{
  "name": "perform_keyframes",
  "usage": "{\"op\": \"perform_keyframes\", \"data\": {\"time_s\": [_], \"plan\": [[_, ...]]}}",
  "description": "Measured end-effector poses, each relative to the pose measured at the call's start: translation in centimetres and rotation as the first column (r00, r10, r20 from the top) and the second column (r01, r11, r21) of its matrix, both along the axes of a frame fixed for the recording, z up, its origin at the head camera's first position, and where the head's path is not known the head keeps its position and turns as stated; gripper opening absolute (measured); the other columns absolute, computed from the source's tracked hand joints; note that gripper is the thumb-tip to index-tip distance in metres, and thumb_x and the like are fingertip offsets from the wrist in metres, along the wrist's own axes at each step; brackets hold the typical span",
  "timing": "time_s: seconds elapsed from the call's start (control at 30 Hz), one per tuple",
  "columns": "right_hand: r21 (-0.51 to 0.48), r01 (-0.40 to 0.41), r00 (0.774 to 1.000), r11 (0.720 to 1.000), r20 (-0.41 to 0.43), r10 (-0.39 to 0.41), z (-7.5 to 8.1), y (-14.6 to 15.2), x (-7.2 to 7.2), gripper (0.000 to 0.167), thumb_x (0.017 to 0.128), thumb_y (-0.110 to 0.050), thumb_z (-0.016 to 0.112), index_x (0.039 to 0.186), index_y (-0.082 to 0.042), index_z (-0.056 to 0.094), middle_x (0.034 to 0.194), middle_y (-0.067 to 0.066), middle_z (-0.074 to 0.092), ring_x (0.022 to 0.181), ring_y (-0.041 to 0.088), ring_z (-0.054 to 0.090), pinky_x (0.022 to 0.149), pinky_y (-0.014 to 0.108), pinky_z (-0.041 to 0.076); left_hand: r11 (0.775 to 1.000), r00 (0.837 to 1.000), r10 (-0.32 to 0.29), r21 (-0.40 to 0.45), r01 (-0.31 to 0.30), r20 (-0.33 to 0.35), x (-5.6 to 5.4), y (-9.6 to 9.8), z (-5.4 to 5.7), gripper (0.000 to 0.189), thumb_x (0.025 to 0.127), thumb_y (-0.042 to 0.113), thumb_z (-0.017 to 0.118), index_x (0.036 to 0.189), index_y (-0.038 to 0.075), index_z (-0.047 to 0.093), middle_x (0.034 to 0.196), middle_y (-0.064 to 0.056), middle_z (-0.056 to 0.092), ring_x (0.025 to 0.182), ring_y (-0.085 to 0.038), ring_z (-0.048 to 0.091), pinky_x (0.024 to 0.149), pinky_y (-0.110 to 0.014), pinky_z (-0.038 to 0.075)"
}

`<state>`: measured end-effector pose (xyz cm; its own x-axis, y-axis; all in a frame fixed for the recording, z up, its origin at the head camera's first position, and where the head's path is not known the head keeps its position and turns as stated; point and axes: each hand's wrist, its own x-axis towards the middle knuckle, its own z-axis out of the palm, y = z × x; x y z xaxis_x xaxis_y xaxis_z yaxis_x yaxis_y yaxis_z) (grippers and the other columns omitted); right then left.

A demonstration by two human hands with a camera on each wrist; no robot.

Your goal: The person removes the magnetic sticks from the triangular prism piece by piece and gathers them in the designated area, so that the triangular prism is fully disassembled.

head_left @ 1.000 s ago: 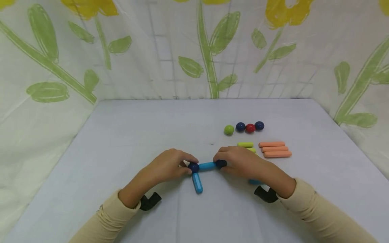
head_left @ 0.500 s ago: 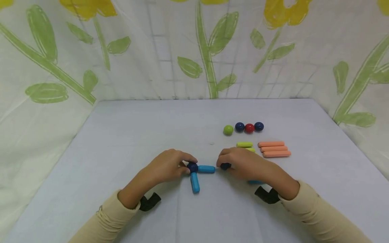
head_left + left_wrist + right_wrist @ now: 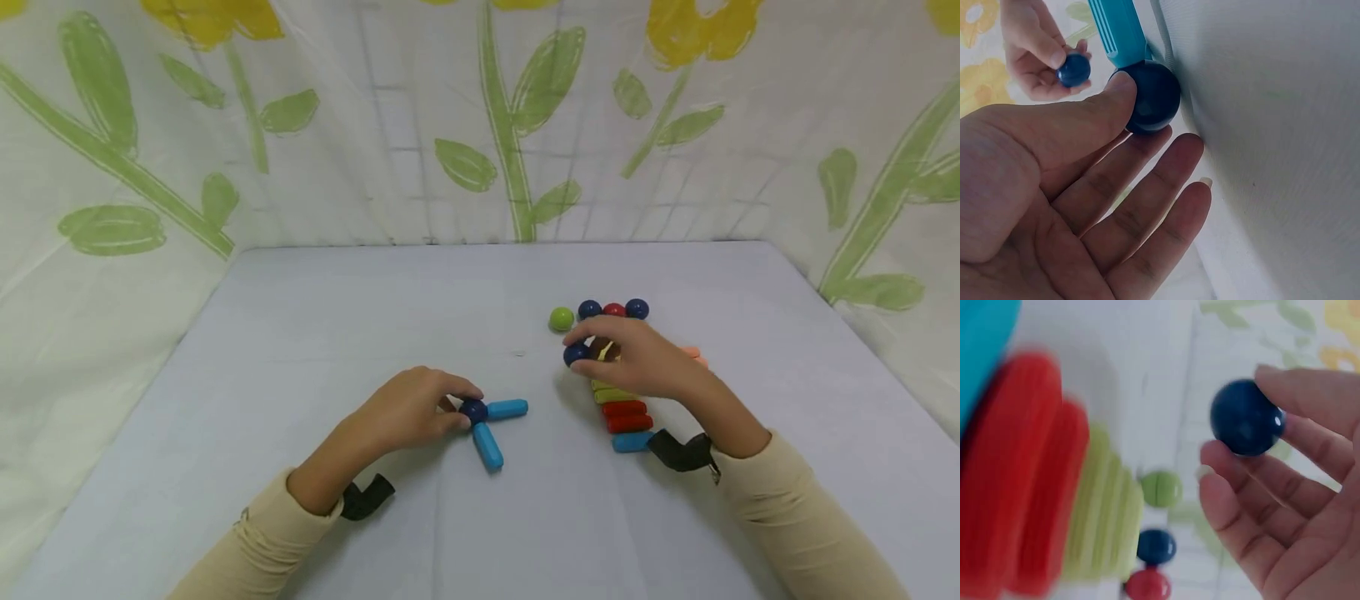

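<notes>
My left hand [image 3: 412, 408] pinches a dark blue ball [image 3: 473, 411] between thumb and fingers, low at the table. Two light blue rods join that ball, one pointing right [image 3: 507, 408] and the other toward the front [image 3: 487, 447]. In the left wrist view my thumb lies on the ball [image 3: 1157, 97], where one ribbed rod [image 3: 1116, 31] meets it. My right hand [image 3: 645, 358] holds a second dark blue ball [image 3: 576, 354] by thumb and fingertips. The right wrist view shows this ball [image 3: 1244, 419] with no rod on it.
Behind my right hand are a green ball [image 3: 561, 318], two dark blue balls and a red ball [image 3: 614, 309]. Beneath and beside it lie yellow-green rods [image 3: 617, 396], red rods [image 3: 628, 423], a light blue rod [image 3: 632, 442] and partly hidden orange rods [image 3: 692, 352]. A flowered cloth hangs behind the table.
My right hand has drawn its dark blue ball away from the right-pointing rod's end, then moved back and right over the rods. The left hand stays; the joined rods have turned slightly.
</notes>
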<state>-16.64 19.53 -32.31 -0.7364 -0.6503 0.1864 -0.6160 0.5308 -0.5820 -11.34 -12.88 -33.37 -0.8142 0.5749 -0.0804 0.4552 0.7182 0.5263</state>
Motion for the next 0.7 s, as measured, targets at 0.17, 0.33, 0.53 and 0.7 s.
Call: {"op": "perform_keyframes", "data": {"time_s": [0.17, 0.33, 0.53, 0.7], "plan": [[-0.055, 0.229, 0.973, 0.972, 0.031, -0.228, 0.6, 2.3, -1.2, 0.03, 0.094, -0.012, 0.073, 0.122, -0.007, 0.065, 0.113, 0.009, 0.067, 0.097, 0.024, 0.065, 0.08, 0.022, 0.053, 1.0, 1.0, -0.002, 0.004, 0.002, 0.006, 0.0, 0.0, 0.1, 0.034, 0.09, 0.009, 0.077, 0.123, 0.008, 0.072, 0.116, -0.003, 0.072, 0.099, -0.018, 0.071, 0.081, -0.033, 0.056], [-0.088, 0.455, 0.889, 0.886, 0.099, -0.447, 1.0, 4.5, -2.1, 0.036, 0.096, -0.011, 0.069, 0.13, -0.004, 0.058, 0.126, 0.016, 0.061, 0.11, 0.034, 0.064, 0.087, 0.03, 0.055, 1.0, 1.0, -0.005, 0.008, 0.005, 0.001, 0.0, 0.0, 0.0, 0.033, 0.089, 0.01, 0.077, 0.122, 0.009, 0.072, 0.115, -0.003, 0.072, 0.098, -0.017, 0.07, 0.08, -0.033, 0.055], [-0.067, 0.61, 0.785, 0.79, 0.186, -0.591, 0.0, 6.9, -3.4, 0.043, 0.099, -0.016, 0.064, 0.137, 0.0, 0.051, 0.135, 0.024, 0.052, 0.12, 0.041, 0.058, 0.095, 0.057, 0.049, 1.0, 1.0, -0.008, 0.005, 0.008, -0.006, 0.0, 0.0, 0.0, 0.033, 0.089, 0.009, 0.077, 0.122, 0.009, 0.072, 0.115, -0.003, 0.072, 0.098, -0.018, 0.071, 0.08, -0.033, 0.056], [0.008, 0.66, 0.74, 0.751, 0.165, -0.652, -1.7, 8.2, -4.1, 0.042, 0.097, -0.014, 0.067, 0.134, 0.001, 0.054, 0.133, 0.026, 0.053, 0.116, 0.044, 0.056, 0.092, 0.056, 0.05, 1.0, 1.0, -0.007, 0.004, 0.007, -0.004, -0.1, 0.0, 0.0, 0.033, 0.089, 0.009, 0.077, 0.122, 0.009, 0.072, 0.116, -0.004, 0.072, 0.098, -0.018, 0.071, 0.08, -0.033, 0.056]]}}
